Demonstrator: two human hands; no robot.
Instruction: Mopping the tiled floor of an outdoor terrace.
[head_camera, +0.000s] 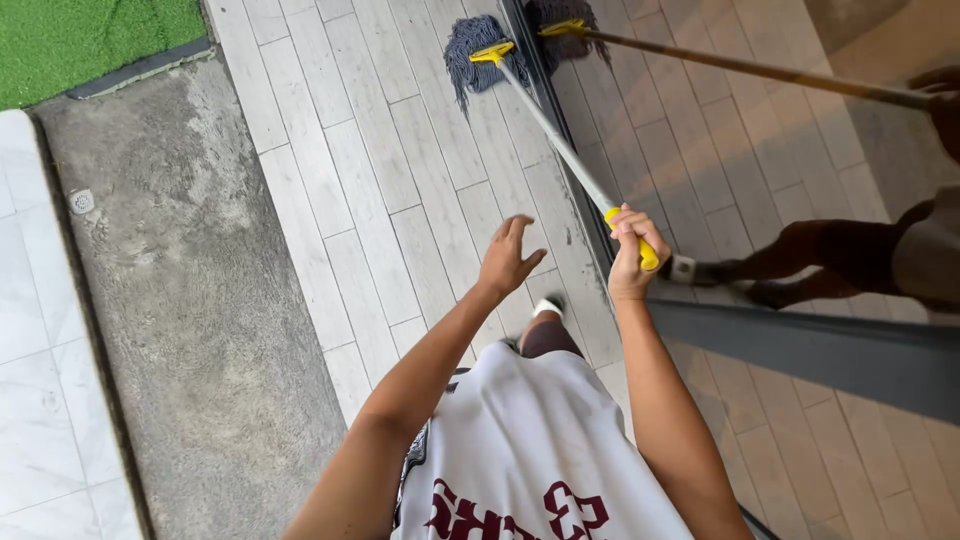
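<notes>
Right of centre in head view, right hand (630, 255) has fingers closed round the yellow grip of a mop (560, 140); metal shaft runs up-left to a dark string head w/ yellow clamp, resting on pale plank floor (400, 170) far from the body, next to a glass panel (760, 160) mirroring it. Left hand (508, 262) hovers just beside, fingers open, holding nothing. Concrete strip (190, 300) lies left.
</notes>
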